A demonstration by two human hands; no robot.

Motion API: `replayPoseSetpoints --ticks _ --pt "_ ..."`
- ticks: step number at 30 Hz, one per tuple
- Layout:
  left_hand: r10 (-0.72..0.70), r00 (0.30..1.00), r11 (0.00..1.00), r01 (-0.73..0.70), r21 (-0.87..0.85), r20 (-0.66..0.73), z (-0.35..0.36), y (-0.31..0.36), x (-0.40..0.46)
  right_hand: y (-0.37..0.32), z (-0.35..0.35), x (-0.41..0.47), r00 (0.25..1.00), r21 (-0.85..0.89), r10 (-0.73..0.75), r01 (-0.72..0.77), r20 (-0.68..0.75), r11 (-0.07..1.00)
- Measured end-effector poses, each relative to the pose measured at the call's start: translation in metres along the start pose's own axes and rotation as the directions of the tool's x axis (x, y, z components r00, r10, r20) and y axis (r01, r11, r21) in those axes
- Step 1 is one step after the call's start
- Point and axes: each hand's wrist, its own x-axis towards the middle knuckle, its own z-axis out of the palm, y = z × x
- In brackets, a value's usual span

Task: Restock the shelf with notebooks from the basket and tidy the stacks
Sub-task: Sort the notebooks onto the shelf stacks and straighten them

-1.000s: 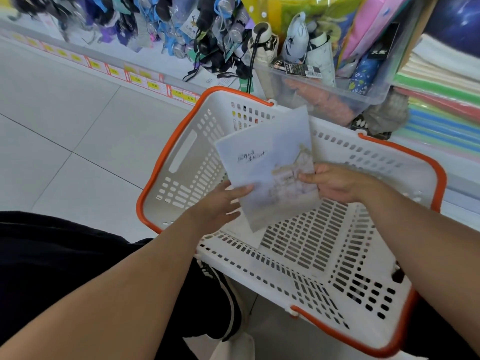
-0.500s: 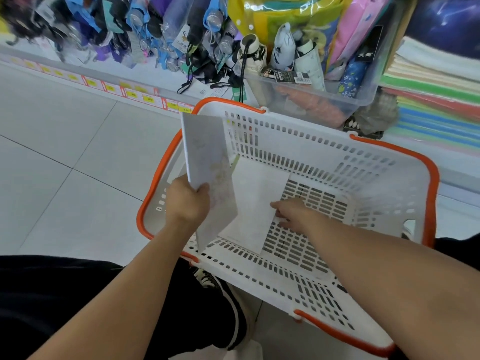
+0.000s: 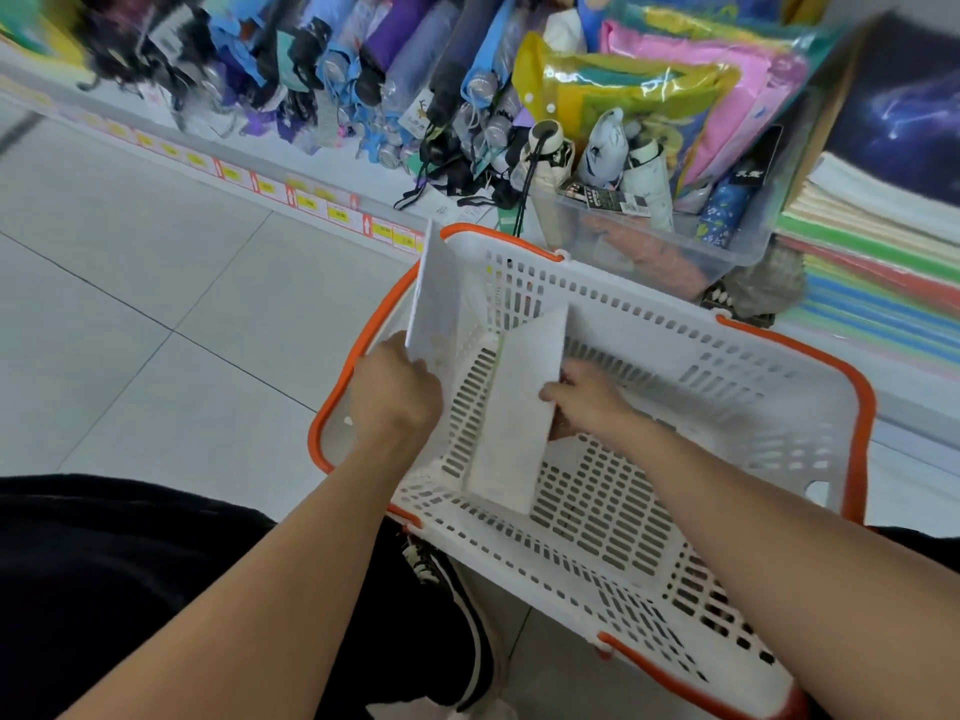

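From the head camera I can read no writing; the yellow price tags (image 3: 338,215) along the shelf edge are blurred; my left hand (image 3: 395,394) is clenched on the lower edge of one pale notebook (image 3: 435,304), held upright over the basket's (image 3: 862,407) left rim; my right hand (image 3: 589,402) grips a second notebook (image 3: 519,407), tilted up from the basket floor.

Right hand (image 3: 587,402) has tilted second notebook (image 3: 519,407) up
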Motion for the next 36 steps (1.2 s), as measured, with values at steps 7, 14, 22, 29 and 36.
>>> replayPoseSetpoints --ticks 7,14,22,29,36 --pt "0.055 0.997 0.976 -0.044 -0.213 0.047 -0.068 0.035 0.023 -0.14 -0.089 -0.09 0.939 0.005 -0.344 0.344 -0.016 0.939" --pt "0.191 0.965 0.479 0.068 -0.875 0.179 -0.141 0.129 0.005 -0.243 -0.144 -0.198 0.865 0.36 -0.497 0.485 -0.063 0.797" --pt "0.508 0.839 0.334 0.017 -0.943 0.195 -0.196 0.253 -0.038 -0.299 -0.152 -0.245 0.625 0.017 -0.571 0.683 -0.532 0.731" --pt "0.645 0.749 0.341 -0.104 -0.934 0.152 -0.233 0.344 -0.04 -0.323 -0.183 -0.308 0.698 0.224 -0.597 0.704 -0.397 0.674" --pt "0.675 0.642 0.61 -0.209 -0.764 0.364 -0.213 0.437 -0.034 -0.363 -0.269 -0.299 0.665 0.327 -0.37 0.682 -0.648 0.654"
